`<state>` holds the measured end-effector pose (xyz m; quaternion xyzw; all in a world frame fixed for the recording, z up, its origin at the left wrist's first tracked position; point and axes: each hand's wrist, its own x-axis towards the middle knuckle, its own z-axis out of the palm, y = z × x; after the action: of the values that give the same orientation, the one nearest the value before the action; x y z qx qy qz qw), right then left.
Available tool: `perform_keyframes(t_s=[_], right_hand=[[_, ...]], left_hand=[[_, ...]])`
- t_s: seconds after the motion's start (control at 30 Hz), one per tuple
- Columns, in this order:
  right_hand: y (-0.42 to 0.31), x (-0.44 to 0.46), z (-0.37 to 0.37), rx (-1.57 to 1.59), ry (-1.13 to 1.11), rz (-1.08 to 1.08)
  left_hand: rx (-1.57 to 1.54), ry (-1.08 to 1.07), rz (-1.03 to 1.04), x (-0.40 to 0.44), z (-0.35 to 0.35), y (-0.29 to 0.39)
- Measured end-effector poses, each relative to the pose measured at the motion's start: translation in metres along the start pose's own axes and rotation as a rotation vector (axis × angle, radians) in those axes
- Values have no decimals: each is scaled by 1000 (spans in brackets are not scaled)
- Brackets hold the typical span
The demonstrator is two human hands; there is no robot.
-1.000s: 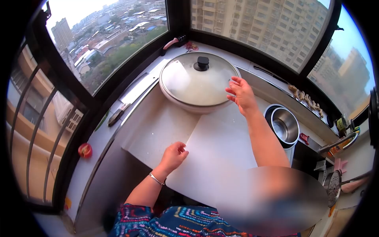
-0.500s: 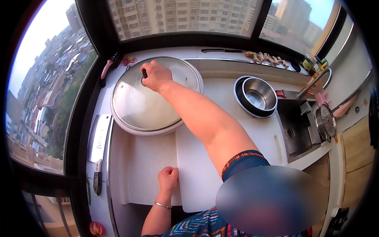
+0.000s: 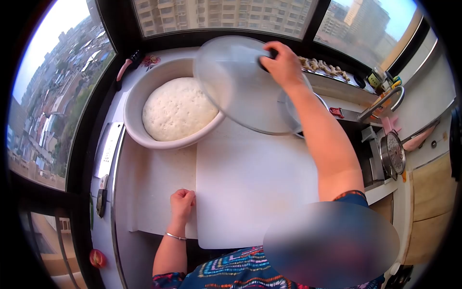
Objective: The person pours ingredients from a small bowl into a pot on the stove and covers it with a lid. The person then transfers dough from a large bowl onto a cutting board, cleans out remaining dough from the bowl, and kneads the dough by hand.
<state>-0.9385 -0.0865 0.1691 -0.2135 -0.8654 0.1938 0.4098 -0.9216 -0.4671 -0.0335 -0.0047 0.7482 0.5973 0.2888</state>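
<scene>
One round glass lid (image 3: 240,98), knob (image 3: 274,53) upward

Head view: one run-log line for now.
right hand: holding clear lid | left hand: near edge of white board | dough: in bowl, mostly unobscured

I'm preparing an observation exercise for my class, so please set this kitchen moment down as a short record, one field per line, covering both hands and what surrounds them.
Right hand: grips glass lid by its black knob
Left hand: fingers curled, beside white board
Basin: lid overlaps its right side in view
Contents: pale, rounded dough with pitted surface
Left ledge: cleaver, cut tomato
</scene>
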Motion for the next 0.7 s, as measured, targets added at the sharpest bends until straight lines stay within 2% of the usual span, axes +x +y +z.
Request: perform_keyframes(t_s=[0.1, 0.17, 0.33, 0.4, 0.5, 0.7], right_hand=[[72, -26, -32, -109, 15, 52], [97, -43, -55, -224, -41, 175], [154, -70, -76, -285, -97, 305], [166, -76, -76, -289, -116, 355], [190, -81, -65, -279, -107, 314], [189, -80, -52, -324, -148, 341]], left_hand=[[-23, 27, -11, -5, 4, 7], [-27, 14, -21, -4, 3, 8], [-81, 15, -21, -8, 7, 13], [-86, 26, -19, -6, 8, 9], [-64, 64, -35, -10, 9, 14], [-92, 48, -61, -16, 9, 19]])
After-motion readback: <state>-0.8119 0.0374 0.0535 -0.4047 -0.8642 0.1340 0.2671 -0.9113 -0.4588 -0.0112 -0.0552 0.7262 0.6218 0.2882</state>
